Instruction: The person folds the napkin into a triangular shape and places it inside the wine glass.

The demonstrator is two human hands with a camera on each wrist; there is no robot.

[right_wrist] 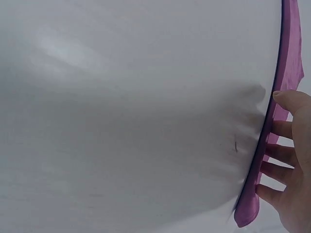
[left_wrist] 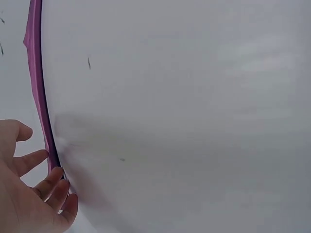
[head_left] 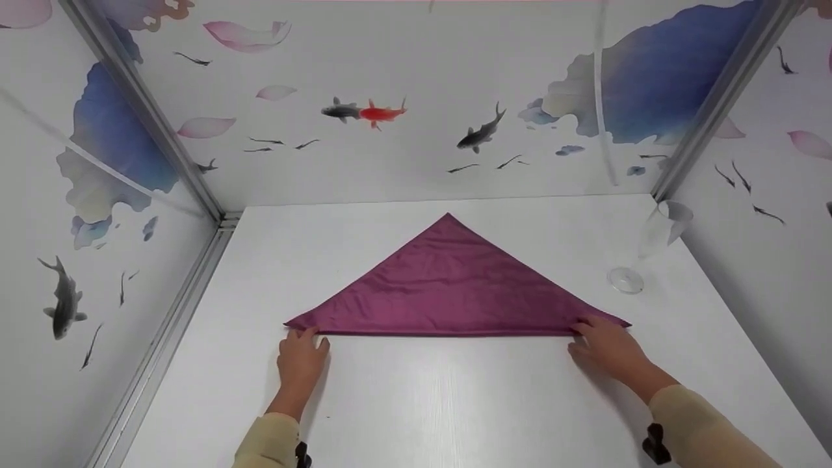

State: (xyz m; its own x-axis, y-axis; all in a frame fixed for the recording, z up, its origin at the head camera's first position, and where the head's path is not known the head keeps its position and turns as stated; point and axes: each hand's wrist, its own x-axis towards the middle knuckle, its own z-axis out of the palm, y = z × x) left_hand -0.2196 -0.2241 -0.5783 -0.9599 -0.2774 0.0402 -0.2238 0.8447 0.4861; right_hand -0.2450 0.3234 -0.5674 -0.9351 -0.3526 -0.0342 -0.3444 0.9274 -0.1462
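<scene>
A purple satiny cloth napkin lies on the white table, folded into a triangle. Its point faces the far side and its long straight edge faces me. At the left corner, the fingertips of my left hand touch that near edge. My right hand rests its spread fingers on the cloth close to the right corner. In the left wrist view the left hand has loosely bent fingers against the cloth's edge. The right wrist view has the right hand's fingers lying apart across the cloth.
A clear stemmed glass stands on the table at the back right, beyond the right corner of the cloth. White panels printed with fish and petals enclose the table at the back, left and right. Metal posts join the panels.
</scene>
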